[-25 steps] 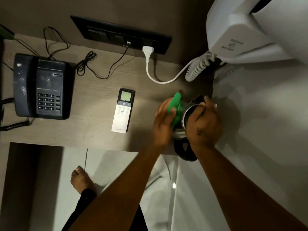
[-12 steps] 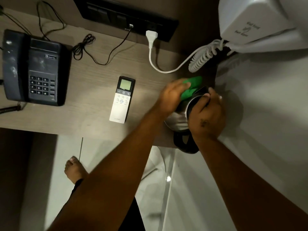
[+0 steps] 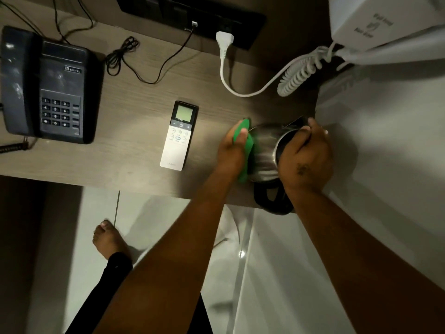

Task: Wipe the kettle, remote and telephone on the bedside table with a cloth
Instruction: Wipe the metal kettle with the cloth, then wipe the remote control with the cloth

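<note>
A steel kettle [image 3: 263, 150] with a black handle stands at the right end of the wooden bedside table [image 3: 134, 162]. My right hand [image 3: 304, 160] grips its rim from above. My left hand [image 3: 232, 150] presses a green cloth [image 3: 246, 150] against the kettle's left side. A white remote [image 3: 178, 136] with a lit screen lies flat in the middle of the table. The black telephone [image 3: 48, 90] sits at the left end.
A white plug and coiled cord [image 3: 298, 73] run from the black socket panel [image 3: 192, 15] to a white wall unit [image 3: 385, 22]. Thin black cables [image 3: 125, 56] lie behind the remote. A bare foot [image 3: 108, 239] stands on the tiled floor below.
My left hand has brought the green cloth from the kettle's far top down to its left side. The right hand has stayed on the rim.
</note>
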{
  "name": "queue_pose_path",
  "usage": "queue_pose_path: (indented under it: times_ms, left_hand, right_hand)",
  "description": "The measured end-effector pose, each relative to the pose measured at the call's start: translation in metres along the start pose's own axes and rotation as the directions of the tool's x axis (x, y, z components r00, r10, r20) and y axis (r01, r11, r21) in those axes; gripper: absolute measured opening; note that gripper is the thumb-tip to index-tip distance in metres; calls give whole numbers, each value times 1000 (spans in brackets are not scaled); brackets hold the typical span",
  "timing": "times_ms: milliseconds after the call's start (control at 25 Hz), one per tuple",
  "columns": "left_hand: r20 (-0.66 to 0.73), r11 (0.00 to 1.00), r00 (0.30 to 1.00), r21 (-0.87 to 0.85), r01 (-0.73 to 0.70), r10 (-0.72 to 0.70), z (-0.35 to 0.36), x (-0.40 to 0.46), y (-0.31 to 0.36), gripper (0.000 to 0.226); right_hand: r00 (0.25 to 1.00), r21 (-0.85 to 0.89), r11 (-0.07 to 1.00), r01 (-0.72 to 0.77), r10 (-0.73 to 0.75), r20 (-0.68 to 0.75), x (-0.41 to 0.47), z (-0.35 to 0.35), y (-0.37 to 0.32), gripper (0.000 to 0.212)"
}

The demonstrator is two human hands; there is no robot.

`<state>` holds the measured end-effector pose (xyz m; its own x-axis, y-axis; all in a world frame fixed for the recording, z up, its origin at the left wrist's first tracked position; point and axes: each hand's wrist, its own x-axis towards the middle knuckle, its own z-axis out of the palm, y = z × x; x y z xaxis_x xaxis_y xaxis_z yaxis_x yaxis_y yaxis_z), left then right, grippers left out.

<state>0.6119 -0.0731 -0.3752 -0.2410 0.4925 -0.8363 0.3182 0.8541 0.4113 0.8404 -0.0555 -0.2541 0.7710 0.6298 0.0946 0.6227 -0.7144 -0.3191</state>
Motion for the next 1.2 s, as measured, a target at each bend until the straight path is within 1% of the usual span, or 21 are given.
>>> queue_pose_path:
  times_ms: [40,80,120,200,280,360,440,560,600,720,760,840,880,920,960,1000,1040,1080,1120,1160,1200]
  left_hand:
    - [184,995,979,-53,-81,89,42,-12,58,38]
    - [403,977,895,-168,-132,191,63,-21,99,39]
    - [449,942,837,-260,-210,311,89,-34,125,41]
    - [372,900,830,-302,-315,415,116,-40,117,43]
    - [368,957,903,-260,-132,224,107,-62,76,49]
    - [385,939,915,-344,17,124,95,-82,48,60]
    - [421,902,898,-426,71,128,102,-86,62,65]
    - [429,896,876,-444,-7,219,85,-79,76,38]
    - [424,898,876,-439,-23,230,75,-79,79,36]
    - [399,861,909,-498,106,119,39,-83,80,38]
    - [447,827,887,-539,160,120,25,-85,78,46]
    - [515,753,840,-618,226,170,-1,-80,72,51]
    - [530,729,825,-641,238,196,-15,-74,68,48]
    - [546,721,808,-649,243,220,-28,-68,66,46]
    - [557,722,799,-647,247,226,-40,-62,67,44]
    - [553,736,803,-635,233,224,-49,-54,67,42]
    - [550,751,805,-623,219,222,-55,-47,66,41]
    - [543,768,809,-610,194,227,-61,-41,65,41]
    - [525,800,816,-584,138,242,-63,-36,65,39]
    - [500,834,824,-548,61,268,-63,-31,63,33]
    - [467,858,830,-513,-25,304,-61,-25,59,25]
  right_hand:
    - [1000,-6,1000,3,-3,-3,0,0,0,40]
    - [1000,-10,1000,7,-7,-10,0,-1,-1,40]
    - [1000,-8,1000,9,-9,-19,1,0,-1,39]
    - [999,1,1000,17,-16,-39,0,1,-1,39]
    - [998,6,1000,20,-19,-56,0,1,-1,38]
    - [998,18,999,29,-28,-57,1,1,1,40]
    - [997,16,999,42,-41,-58,1,4,5,41]
    - [997,40,998,43,-41,-59,3,8,9,41]
    - [998,59,998,30,-28,-48,3,8,9,41]
    - [997,131,988,-80,77,29,0,0,3,43]
    - [997,159,985,-72,67,36,0,-5,-1,46]
    - [985,265,949,168,-150,-87,-10,-20,-18,51]
    - [947,342,885,317,-275,-167,-18,-21,-28,50]
    - [919,435,810,393,-334,-209,-27,-19,-37,47]
    - [931,520,773,364,-325,-169,-38,-13,-47,44]
    - [960,580,777,247,-277,-37,-50,-6,-58,45]
    - [962,595,802,55,-202,184,-61,3,-67,52]
    - [878,567,801,-193,-117,464,-71,16,-71,63]
    - [684,489,743,-458,-57,727,-79,27,-71,72]
    - [479,384,668,-638,-46,877,-85,37,-68,76]
    - [359,324,620,-715,-73,931,-89,45,-65,73]
